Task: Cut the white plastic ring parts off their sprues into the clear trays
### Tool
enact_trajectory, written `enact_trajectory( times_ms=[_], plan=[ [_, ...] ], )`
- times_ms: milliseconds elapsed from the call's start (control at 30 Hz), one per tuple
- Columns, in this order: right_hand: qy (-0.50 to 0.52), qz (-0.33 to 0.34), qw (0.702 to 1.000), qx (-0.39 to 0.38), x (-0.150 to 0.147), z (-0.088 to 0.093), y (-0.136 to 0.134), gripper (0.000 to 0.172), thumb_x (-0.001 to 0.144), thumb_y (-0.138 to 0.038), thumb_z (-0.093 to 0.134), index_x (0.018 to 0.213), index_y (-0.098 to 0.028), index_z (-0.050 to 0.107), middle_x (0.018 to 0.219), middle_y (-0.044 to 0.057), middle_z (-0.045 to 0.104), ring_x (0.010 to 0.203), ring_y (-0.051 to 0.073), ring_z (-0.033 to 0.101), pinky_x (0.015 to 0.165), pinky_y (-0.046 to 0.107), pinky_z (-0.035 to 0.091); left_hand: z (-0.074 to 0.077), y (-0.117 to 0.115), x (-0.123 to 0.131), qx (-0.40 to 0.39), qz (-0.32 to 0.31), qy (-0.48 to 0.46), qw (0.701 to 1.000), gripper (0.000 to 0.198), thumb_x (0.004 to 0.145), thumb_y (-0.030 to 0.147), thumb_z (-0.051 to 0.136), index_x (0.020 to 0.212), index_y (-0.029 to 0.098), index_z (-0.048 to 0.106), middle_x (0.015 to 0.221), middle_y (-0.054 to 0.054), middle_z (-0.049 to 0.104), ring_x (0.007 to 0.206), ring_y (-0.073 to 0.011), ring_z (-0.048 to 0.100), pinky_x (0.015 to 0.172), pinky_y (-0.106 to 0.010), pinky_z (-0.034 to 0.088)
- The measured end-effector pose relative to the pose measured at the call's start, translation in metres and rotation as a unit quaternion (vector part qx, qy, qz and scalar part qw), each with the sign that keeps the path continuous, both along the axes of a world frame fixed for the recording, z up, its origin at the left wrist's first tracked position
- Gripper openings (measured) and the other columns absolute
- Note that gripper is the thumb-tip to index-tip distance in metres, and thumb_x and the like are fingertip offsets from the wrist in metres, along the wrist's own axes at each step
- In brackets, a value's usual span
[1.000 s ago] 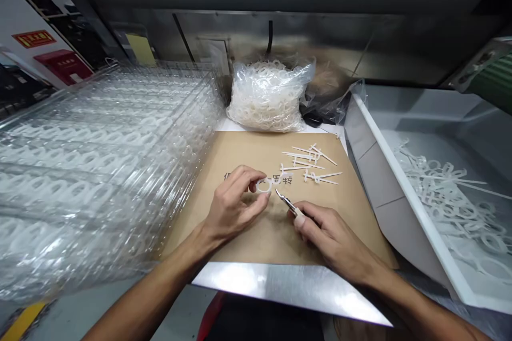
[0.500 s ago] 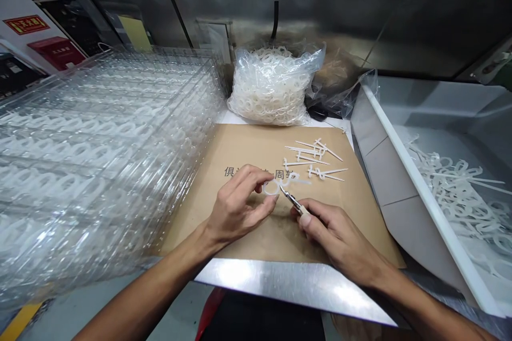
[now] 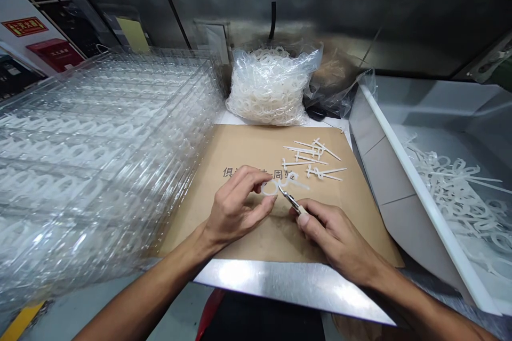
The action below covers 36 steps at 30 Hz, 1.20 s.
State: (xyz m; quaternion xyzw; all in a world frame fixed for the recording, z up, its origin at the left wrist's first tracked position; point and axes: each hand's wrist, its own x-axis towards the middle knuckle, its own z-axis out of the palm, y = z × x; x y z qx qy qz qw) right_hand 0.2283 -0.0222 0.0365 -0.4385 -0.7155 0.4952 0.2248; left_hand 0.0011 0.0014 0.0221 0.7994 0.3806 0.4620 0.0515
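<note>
Between the thumb and fingers of my left hand [image 3: 238, 205] is a translucent white plastic ring [image 3: 269, 187], with a thin stem and small branches running off to its right. My right hand [image 3: 330, 232] is wrapped round a pair of nippers [image 3: 294, 203] with metal jaws and a pale handle. The jaw tips touch or nearly touch the stem beside the ring; I cannot tell whether they have closed on it. Behind my hands, several white plastic sprue pieces [image 3: 314, 155] lie scattered on the brown cardboard sheet [image 3: 240, 144].
Stacked clear trays [image 3: 160, 112] full of white rings fill the left side. A clear plastic bag [image 3: 270, 88] of rings stands at the back. On the right is a grey bin [image 3: 404, 154] holding a pile of white plastic parts [image 3: 460, 186]. The metal table edge [image 3: 296, 287] runs in front.
Both hands keep nearly the same pose around the ring and nippers. The whole view has shifted very slightly; nothing has been let go.
</note>
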Motion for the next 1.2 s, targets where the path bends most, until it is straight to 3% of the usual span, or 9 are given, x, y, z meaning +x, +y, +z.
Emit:
enact_trajectory(
  times_ms=[1200],
  plan=[
    [-0.002, 0.001, 1.0, -0.003, 0.0017, -0.0064, -0.0011, 0.038, 0.106, -0.046, 0.037, 0.087, -0.019, 0.056, 0.076, -0.003, 0.052, 0.068, 0.012, 0.048, 0.064, 0.027, 0.036, -0.0021, -0.0022, 0.0026, 0.002, -0.023, -0.006, 1.0, 0.027, 0.085, 0.01, 0.066, 0.11, 0.013, 0.06, 0.087, -0.006, 0.062, 0.076, -0.0144, 0.057, 0.069, -0.028, 0.051]
  ],
)
